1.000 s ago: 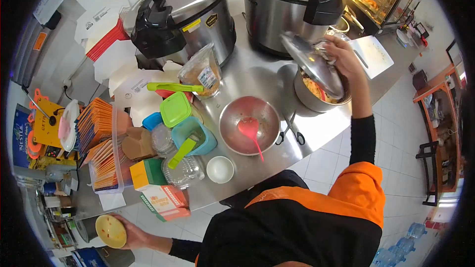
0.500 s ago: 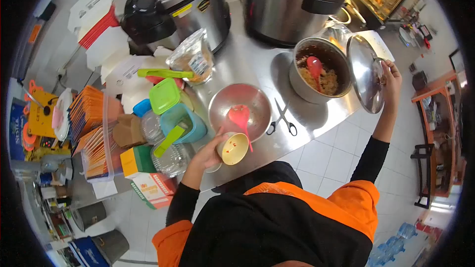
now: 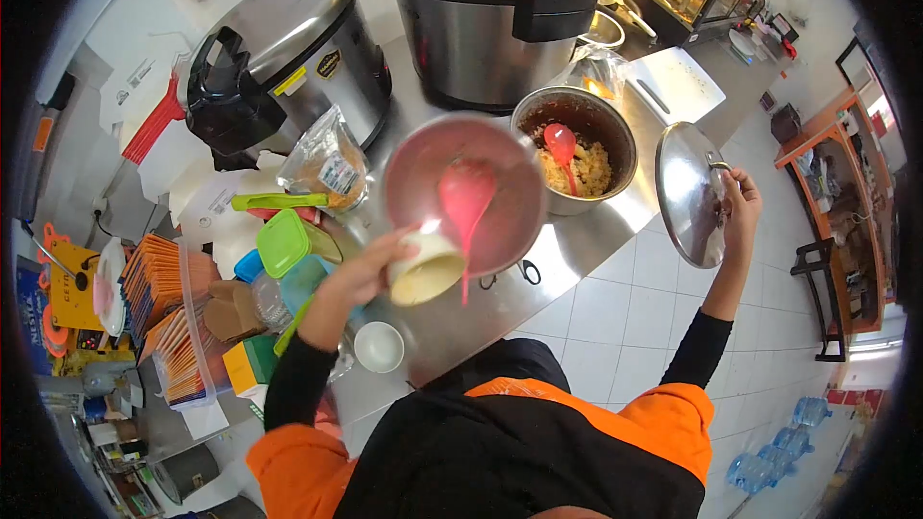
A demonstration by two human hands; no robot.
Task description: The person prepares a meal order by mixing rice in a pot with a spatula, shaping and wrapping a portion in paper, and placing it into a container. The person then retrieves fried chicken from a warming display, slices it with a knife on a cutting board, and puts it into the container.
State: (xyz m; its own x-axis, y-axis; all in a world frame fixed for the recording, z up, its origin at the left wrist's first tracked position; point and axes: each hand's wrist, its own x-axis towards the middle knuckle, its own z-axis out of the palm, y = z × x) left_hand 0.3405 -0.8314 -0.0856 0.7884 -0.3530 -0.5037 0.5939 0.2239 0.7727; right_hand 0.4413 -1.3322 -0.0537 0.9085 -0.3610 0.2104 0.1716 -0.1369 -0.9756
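- Head view: the left hand (image 3: 370,267) is closed around a small yellow bowl (image 3: 423,275), tipped to one side, at the near left edge of a metal bowl (image 3: 510,159).
- The metal bowl is blurred and overlaps the pot and scissors in this view, so it looks to be held above the surface (image 3: 582,240); whether the left fingers also pinch its rim, I cannot tell.
- Inside the metal bowl lies a pink spoon (image 3: 467,194), its handle crossing the near rim. A level carry would suit it best, since a tilt could let the spoon slide.
- Two bowls at one hand ask for a firm, settled grip, ideally with the yellow bowl not levering against the metal one.
- The right hand (image 3: 740,207) is closed on the lid (image 3: 685,194), tilted nearly on edge beyond the surface, beside the pot and apart from it. A secure hold matters there, with only floor (image 3: 615,317) beneath.
- Uncovered, the pot (image 3: 577,205) stands on the surface with a red spoon (image 3: 561,142) in yellowish food (image 3: 591,171); the lid's edge should stay clear of its rim.
- Scissors (image 3: 531,273) show partly past the metal bowl, and a white bowl (image 3: 379,347) sits near the left forearm; both deserve room.
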